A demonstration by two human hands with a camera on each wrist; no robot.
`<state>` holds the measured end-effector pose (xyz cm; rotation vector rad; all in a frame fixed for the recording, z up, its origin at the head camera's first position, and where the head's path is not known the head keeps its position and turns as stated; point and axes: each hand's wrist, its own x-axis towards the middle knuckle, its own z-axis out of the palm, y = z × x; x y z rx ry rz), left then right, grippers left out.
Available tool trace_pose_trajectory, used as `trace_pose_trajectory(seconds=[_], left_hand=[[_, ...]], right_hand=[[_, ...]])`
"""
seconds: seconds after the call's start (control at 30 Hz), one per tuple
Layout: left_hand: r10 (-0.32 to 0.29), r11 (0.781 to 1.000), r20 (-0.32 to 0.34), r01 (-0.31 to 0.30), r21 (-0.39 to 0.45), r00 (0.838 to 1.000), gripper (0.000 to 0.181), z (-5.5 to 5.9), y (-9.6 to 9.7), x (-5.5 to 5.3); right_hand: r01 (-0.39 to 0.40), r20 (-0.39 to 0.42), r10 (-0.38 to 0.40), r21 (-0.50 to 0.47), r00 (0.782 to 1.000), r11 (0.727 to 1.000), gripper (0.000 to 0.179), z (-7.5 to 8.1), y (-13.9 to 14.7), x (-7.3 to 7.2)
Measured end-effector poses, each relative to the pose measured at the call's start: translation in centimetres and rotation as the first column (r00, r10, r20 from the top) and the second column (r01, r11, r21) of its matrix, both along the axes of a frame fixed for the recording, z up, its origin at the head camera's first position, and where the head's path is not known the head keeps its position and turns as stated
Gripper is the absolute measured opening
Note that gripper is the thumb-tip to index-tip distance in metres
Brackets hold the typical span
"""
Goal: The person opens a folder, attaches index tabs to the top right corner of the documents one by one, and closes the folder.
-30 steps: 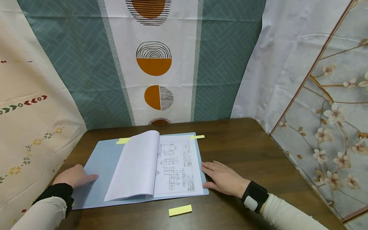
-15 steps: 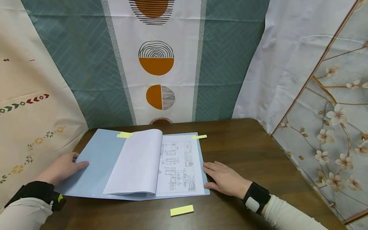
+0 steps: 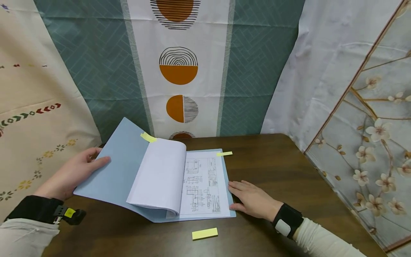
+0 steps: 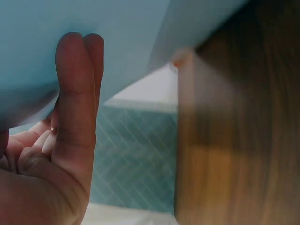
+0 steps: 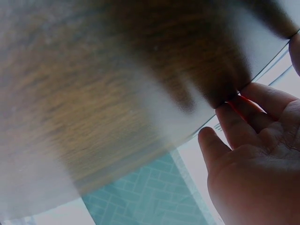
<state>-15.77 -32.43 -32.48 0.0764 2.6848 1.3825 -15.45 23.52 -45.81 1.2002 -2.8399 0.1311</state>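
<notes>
A light blue folder [image 3: 115, 167] lies spread on the dark table, its left cover raised and tilted. My left hand [image 3: 75, 171] grips that cover's left edge, thumb on the inner face and fingers behind. In the left wrist view, straight fingers [image 4: 75, 93] lie against the blue cover [image 4: 126, 33]. White sheets [image 3: 157, 175] are turned over to the left and curl up with the cover. Beneath them shows a page of technical drawings [image 3: 199, 185]. My right hand [image 3: 253, 201] rests on the folder's right edge, fingers extended.
One yellow sticky tab [image 3: 148, 137] marks the top of the turned sheets, another sticky tab [image 3: 224, 154] the drawing page. A yellow sticky note pad [image 3: 204, 233] lies in front of the folder on the wooden table [image 3: 266, 160]. Patterned curtains [image 3: 260, 60] hang around the table.
My left hand has taken hold of the folder's left edge and raised the cover, tilting it up toward the right with the turned sheets. The right hand stays at the right edge.
</notes>
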Motion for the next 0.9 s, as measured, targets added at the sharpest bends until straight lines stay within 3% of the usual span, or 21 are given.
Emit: trace_pose_trajectory(seconds=[0.33, 0.57, 0.77, 0.9], left_hand=[[-0.059, 0.989, 0.02, 0.056, 0.134, 0.998, 0.062, 1.7, 5.0, -0.2], [-0.112, 0.972, 0.095, 0.089, 0.22, 0.989, 0.064, 2.9, 8.9, -0.7], [-0.178, 0.943, 0.067, 0.151, 0.298, 0.982, 0.064, 3.0, 11.8, -1.1], [-0.185, 0.942, 0.042, 0.165, 0.292, 0.982, 0.067, 2.7, 14.5, -1.1]], right_hand=[[-0.006, -0.008, 0.006, -0.004, 1.0, 1.0, 0.074, -0.2, 0.2, -0.1], [-0.004, -0.009, 0.004, -0.01, 1.0, 1.0, 0.074, -0.2, 0.2, -0.1], [-0.004, -0.003, 0.004, -0.013, 1.0, 1.0, 0.074, -0.2, 0.2, -0.1], [-0.011, -0.005, 0.011, -0.019, 1.0, 1.0, 0.073, -0.3, 0.3, -0.1]])
